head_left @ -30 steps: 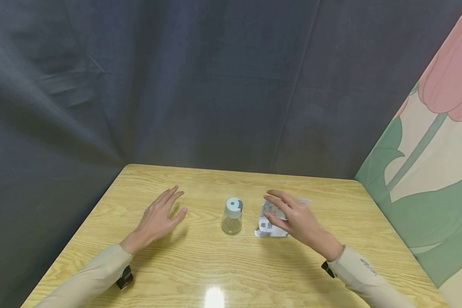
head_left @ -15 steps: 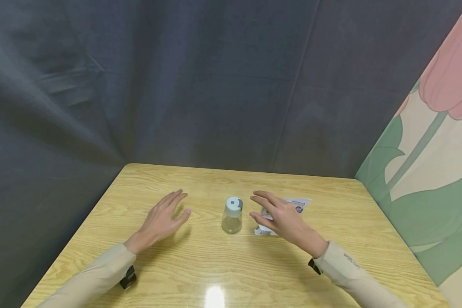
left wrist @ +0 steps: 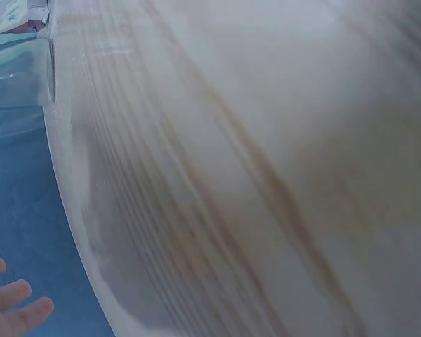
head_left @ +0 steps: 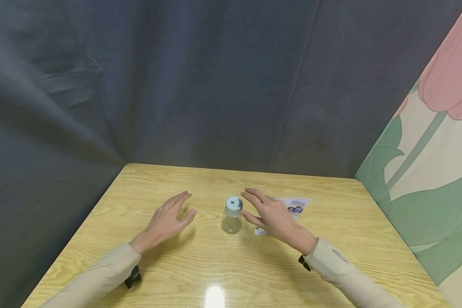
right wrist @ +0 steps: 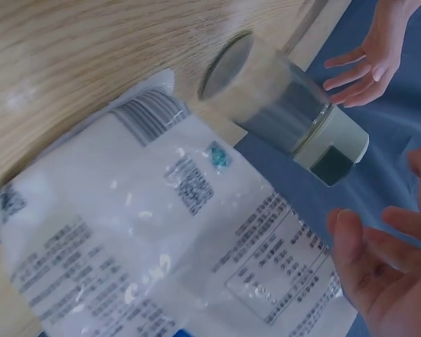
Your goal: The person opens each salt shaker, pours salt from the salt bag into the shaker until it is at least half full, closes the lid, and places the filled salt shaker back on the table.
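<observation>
A clear shaker jar (head_left: 232,223) with a pale blue-white lid stands upright between my hands in the head view. My right hand (head_left: 273,216) hovers with spread, relaxed fingers, its fingertips right at the lid's right side. Partly hidden below it lies a white printed plastic packet (head_left: 301,204), whose barcode and small text face the right wrist camera. To the jar's left, my left hand (head_left: 167,220) hovers over the table with fingers extended and nothing in it. Its fingertips (left wrist: 31,316) show at the lower left of the left wrist view.
The wooden table (head_left: 215,261) has a dark curtain (head_left: 215,85) behind it and along its left. A wall panel with a tulip print (head_left: 435,171) borders the right side. Black wrist-worn devices (head_left: 132,278) hang beneath the beige cuffs.
My right hand has moved left from over the packet toward the jar, uncovering the packet's right part. My left hand has drifted slightly right. The jar and packet have stayed in place.
</observation>
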The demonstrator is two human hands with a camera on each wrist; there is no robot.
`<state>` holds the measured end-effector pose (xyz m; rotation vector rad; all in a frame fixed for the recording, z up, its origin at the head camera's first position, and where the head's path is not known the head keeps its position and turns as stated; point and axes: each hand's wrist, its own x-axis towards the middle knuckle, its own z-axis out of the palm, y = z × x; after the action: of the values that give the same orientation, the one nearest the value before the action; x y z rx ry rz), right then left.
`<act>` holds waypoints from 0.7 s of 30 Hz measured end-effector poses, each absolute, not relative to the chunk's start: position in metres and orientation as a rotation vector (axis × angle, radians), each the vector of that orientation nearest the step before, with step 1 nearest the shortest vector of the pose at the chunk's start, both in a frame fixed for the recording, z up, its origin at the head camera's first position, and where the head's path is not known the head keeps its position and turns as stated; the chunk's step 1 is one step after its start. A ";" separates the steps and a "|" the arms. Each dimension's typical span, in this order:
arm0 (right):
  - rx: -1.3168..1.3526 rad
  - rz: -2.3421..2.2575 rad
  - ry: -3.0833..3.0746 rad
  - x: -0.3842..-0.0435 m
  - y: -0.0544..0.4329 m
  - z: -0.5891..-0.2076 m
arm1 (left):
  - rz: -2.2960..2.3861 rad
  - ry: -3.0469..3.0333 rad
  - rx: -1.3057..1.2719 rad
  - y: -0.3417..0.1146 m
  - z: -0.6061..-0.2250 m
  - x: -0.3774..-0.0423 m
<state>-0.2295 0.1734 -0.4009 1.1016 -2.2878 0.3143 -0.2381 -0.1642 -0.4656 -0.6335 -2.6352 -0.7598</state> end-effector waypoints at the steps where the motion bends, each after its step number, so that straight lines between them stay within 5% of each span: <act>1: 1.093 0.302 -2.294 -0.230 0.172 -0.401 | -0.761 -2.637 -0.638 -0.163 -0.466 -0.238; 21: 0.969 0.291 -2.499 -0.232 0.141 -0.408 | -0.769 -2.626 -0.713 -0.148 -0.463 -0.239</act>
<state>-0.2322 0.1413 -0.4078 0.9689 -2.4995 0.2914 -0.2394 -0.1479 -0.4630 -0.7128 -2.6261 -0.7694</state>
